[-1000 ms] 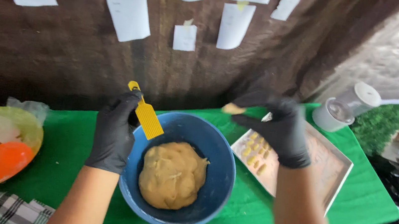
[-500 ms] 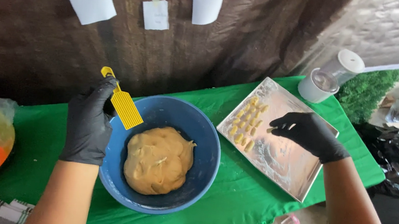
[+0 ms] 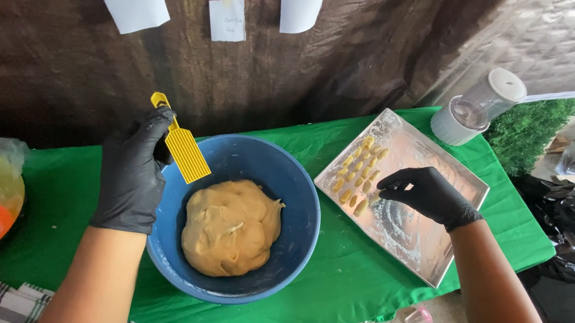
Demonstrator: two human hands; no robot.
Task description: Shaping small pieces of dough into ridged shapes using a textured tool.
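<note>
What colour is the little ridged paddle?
Yellow. The ridged paddle in the left hand shows clearly in the head view.

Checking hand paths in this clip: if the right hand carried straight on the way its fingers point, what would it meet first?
Probably the small dough pieces lined up on the floured metal tray; the right hand points left toward them from just above, though its height over them is unclear.

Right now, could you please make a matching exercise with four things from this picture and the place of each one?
Things:
1. ridged yellow paddle
2. dough lump
3. small dough pieces
4. white jar

Places:
A. in rows on the metal tray
B. inside the blue bowl
C. in the left hand
D. at the table's far corner, behind the tray

Pairs: 1-C, 2-B, 3-A, 4-D
</note>
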